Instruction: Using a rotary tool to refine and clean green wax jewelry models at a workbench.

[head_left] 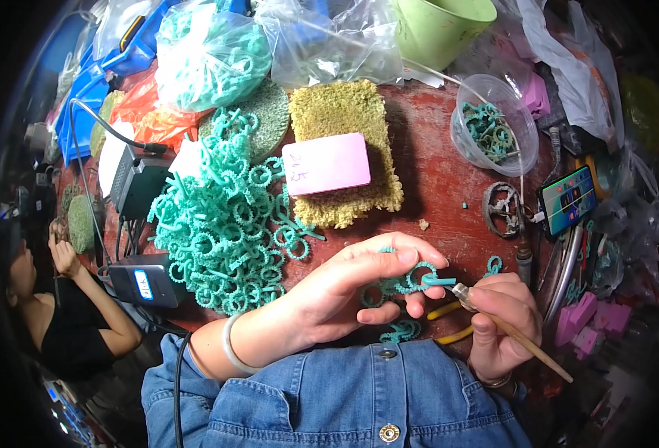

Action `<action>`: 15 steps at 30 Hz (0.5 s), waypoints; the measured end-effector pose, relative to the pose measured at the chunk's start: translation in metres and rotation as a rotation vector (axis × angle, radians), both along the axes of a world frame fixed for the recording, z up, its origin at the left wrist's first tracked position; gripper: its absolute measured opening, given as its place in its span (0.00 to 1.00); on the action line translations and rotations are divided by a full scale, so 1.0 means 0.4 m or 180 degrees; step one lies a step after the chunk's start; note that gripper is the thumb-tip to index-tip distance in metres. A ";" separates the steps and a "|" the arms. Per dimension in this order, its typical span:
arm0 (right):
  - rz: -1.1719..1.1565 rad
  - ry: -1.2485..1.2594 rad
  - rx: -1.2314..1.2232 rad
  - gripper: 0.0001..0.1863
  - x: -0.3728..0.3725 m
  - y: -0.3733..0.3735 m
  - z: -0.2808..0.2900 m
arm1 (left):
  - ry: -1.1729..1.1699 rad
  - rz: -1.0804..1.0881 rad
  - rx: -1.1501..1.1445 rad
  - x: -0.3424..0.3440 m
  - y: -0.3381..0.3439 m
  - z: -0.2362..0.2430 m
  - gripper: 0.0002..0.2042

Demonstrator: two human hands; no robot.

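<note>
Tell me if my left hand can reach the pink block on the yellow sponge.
Probably yes: the pink block lies uncovered on the yellow sponge beyond your left hand, nothing visibly between, though that hand is holding green rings.

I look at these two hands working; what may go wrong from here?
The wooden-handled tool in the right hand points toward the left hand, so a slip might hurt it. Loose green rings are heaped near the left forearm, so an arm movement might scatter some. The yellow handles lie close beside the right hand and might get knocked aside.
</note>
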State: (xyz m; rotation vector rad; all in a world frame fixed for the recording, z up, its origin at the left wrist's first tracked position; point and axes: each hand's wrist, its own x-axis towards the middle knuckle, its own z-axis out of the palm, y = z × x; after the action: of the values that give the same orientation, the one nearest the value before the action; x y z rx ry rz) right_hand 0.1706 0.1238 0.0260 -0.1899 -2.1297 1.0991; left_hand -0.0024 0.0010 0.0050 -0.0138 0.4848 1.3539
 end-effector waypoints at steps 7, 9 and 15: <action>-0.0218 0.0089 0.0064 0.10 0.016 -0.010 0.001 | 0.0346 0.0065 0.0174 0.005 -0.004 0.003 0.14; -0.0230 0.0096 0.0053 0.10 0.016 -0.008 0.002 | 0.0396 0.0070 0.0206 0.005 -0.003 0.003 0.14; -0.0124 0.0018 0.0072 0.10 0.005 -0.008 0.011 | 0.0059 0.0152 -0.0085 0.004 0.004 0.020 0.14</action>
State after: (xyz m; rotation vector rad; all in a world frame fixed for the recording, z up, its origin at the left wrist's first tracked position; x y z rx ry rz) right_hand 0.1725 0.1205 0.0304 -0.2165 -2.1238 1.0513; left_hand -0.0010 0.0026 0.0132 -0.0349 0.5210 1.3952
